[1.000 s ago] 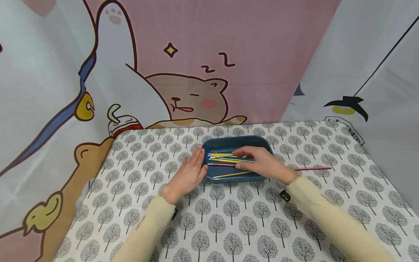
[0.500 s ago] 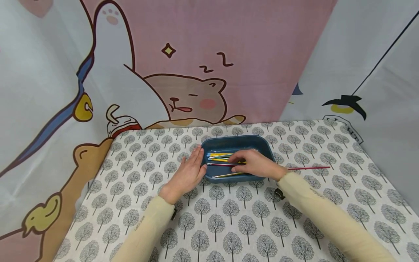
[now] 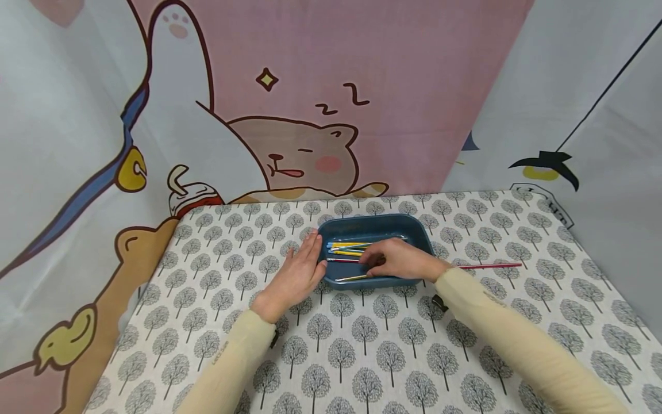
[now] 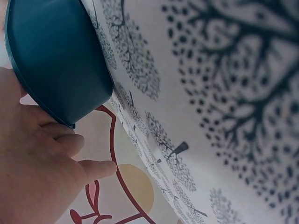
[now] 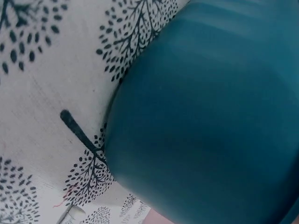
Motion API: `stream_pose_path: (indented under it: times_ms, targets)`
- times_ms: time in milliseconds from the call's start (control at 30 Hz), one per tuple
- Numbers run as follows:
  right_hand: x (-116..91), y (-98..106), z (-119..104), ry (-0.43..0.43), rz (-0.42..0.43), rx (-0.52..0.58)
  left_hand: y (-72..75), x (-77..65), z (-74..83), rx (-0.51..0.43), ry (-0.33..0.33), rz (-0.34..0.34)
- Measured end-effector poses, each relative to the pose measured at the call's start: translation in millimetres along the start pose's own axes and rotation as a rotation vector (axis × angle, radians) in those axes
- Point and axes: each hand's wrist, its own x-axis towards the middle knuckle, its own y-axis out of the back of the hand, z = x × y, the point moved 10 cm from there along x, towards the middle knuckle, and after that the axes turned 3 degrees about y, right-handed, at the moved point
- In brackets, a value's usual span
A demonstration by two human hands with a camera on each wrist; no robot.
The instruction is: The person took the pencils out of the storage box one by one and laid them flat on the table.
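Note:
A dark blue oblong container stands on the table. My left hand rests its fairly straight fingers along the container's left rim, with its little finger held out in the left wrist view. My right hand reaches inside with curled fingers. Thumb and index finger pinch a thin dark red stick with a pale end; its rest is hidden under the hand. Beyond it lie several yellow pencils with light blue ends. A thin gold-coloured stick lies along the near wall.
A long, thin red stick lies on the cloth right of the container, partly behind the right forearm. The tree-print tablecloth covers the table. A printed curtain hangs along the back and sides.
The right hand has moved a little left and toward the near side within the container, and its fingers have closed together. The left hand and the container have stayed in place.

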Motion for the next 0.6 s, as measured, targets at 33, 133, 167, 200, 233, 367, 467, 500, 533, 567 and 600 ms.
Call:
stream_pose_path:
  times_ms: [33,133,167,200,233,367,467,500,533,567,600]
  targets:
    - [0,-1,0,0.004,-0.01,-0.003,0.1,-0.1,0.2,-0.001,0.0,0.0]
    - [1,-3,1,0.003,-0.034,-0.018,0.4,-0.1,0.5,-0.004,0.0,0.0]
    - [1,-4,2,0.001,-0.039,-0.023,0.5,0.0,0.5,-0.003,0.0,0.001]
    - [2,-4,2,0.0,-0.045,-0.027,0.5,0.0,0.5,-0.004,-0.001,0.003]
    - [2,-5,3,-0.005,-0.049,-0.03,0.6,0.0,0.4,-0.006,-0.001,0.003]
    - [5,-7,7,-0.044,-0.063,-0.043,0.1,0.2,-0.6,-0.007,0.001,0.002]
    - [6,-8,9,-0.065,-0.073,-0.047,-0.6,0.2,-1.1,-0.01,0.004,-0.002]
    - [7,-9,10,-0.069,-0.076,-0.047,-0.6,0.2,-1.0,-0.014,0.004,-0.002]
    - [7,-9,11,-0.068,-0.079,-0.045,-0.5,0.2,-0.8,-0.015,0.003,-0.001]
    - [8,-9,12,-0.067,-0.08,-0.043,-0.6,0.3,-0.7,-0.017,0.002,0.0]
    - [8,-9,12,-0.068,-0.082,-0.039,-0.5,0.4,-0.4,-0.019,0.001,0.0]
